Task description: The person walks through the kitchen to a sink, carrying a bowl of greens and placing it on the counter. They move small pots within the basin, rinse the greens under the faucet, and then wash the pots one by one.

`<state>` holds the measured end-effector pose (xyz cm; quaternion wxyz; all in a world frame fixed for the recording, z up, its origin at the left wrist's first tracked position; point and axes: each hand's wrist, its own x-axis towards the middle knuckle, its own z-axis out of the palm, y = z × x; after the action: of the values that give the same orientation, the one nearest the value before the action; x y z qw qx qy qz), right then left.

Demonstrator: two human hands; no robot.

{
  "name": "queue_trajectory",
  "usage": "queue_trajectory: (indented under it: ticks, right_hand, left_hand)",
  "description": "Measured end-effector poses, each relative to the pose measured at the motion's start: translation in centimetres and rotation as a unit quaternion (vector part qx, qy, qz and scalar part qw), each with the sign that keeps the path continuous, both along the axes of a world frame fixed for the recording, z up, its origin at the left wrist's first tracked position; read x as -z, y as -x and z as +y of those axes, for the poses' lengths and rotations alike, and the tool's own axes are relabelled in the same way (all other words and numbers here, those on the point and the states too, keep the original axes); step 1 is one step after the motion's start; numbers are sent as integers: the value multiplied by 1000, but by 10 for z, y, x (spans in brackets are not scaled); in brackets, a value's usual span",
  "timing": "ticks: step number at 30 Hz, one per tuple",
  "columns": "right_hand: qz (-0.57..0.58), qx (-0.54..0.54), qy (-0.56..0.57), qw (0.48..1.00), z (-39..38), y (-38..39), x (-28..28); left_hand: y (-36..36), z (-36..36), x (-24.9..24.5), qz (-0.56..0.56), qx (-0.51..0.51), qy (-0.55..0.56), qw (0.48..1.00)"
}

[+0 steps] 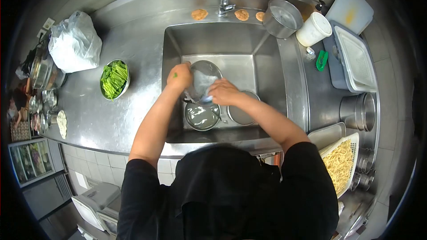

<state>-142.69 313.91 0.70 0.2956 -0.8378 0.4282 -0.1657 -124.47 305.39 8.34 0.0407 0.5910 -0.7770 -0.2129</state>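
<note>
Over the metal sink (267,62), my left hand (180,76) grips the rim of a round metal bowl (205,67), which is tilted. A small green scrap sticks to the back of that hand. My right hand (222,91) is closed at the bowl's right side on something pale and blurred that I cannot make out. Below the bowl, a round pan of cloudy water (203,116) sits in the sink. Beside it is another round metal pan (243,112), partly hidden by my right forearm.
Left of the sink stand a bowl of cut greens (114,80) and a white plastic bag (74,42). The faucet (225,2) rises behind. At the right are a metal pot (282,18), a white tub (314,29), a green brush (322,61) and a noodle basket (340,165).
</note>
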Motion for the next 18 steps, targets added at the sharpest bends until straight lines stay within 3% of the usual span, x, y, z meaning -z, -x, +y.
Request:
queue_trajectory:
  ticks: [2,3,4,6,10,12,14,16,18]
  right_hand:
    - [226,-2,151,962,-7,10,-18]
    - [208,30,249,945,-8,12,-19]
    - [212,30,250,944,-9,12,-19]
    - [245,90,130,957,1,2,-17]
    - [245,100,89,960,11,-8,-11]
    - [163,117,323,925,-5,6,-18]
    - [143,120,331,925,-7,9,-28]
    - [221,155,187,945,0,7,-34]
    - [196,180,152,952,9,-4,-25]
  left_hand:
    - [6,4,-1,-15,15,-18,1000]
    - [12,4,-2,-29,31,-32,999]
    - [16,2,-2,-40,44,-47,997]
    - [17,0,-1,-33,47,-40,998]
    - [18,2,-6,-38,62,-38,997]
    - [18,0,-9,-43,78,-42,995]
    - [17,-3,-9,-46,90,-45,994]
    - [14,-8,-8,3,45,-9,999]
    - [11,-6,-3,26,32,19,999]
